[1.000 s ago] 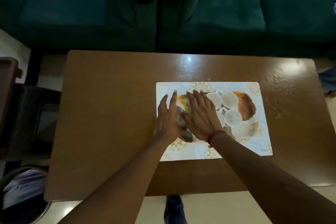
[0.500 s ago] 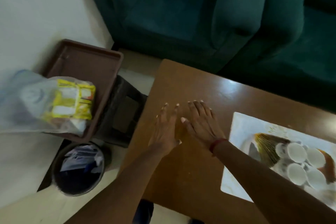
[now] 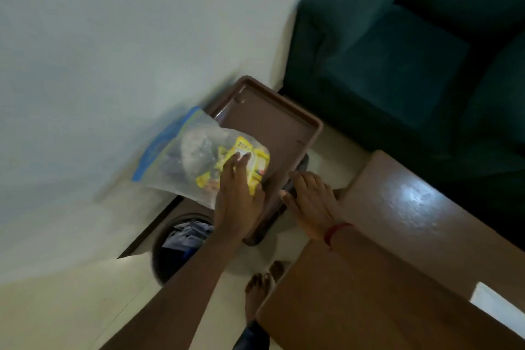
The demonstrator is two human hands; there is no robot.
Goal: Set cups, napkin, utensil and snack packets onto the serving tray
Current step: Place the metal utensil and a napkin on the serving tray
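A clear plastic bag point(image 3: 199, 156) with a blue strip along its top lay at the left, resting over the near corner of a brown serving tray point(image 3: 272, 122); yellow snack packets point(image 3: 255, 162) showed inside it. The left hand point(image 3: 237, 202) lay flat and open on the bag, fingers spread over the packets, gripping nothing. Below it stood a dark round bin point(image 3: 176, 244) on the pale floor. Just right of the tray's edge, the right hand point(image 3: 309, 202) was open too, palm down, a red thread at its wrist. Farther right stood the brown bench point(image 3: 383, 278), with a green sofa point(image 3: 397, 51) behind it.
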